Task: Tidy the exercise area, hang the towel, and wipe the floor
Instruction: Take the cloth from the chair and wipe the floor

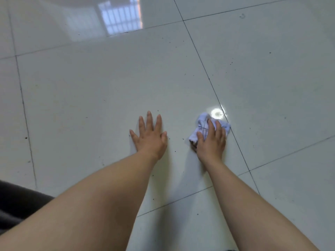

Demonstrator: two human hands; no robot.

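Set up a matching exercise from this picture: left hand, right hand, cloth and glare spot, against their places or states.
Column 1
1. left hand
2. right hand
3. cloth
4. glare spot

Column 2
A. crumpled and pale, under a hand
B. flat on the bare floor, fingers spread
C. bright, just beyond the cloth
D. pressing down on the cloth

Pairs: 1-B, 2-D, 3-A, 4-C
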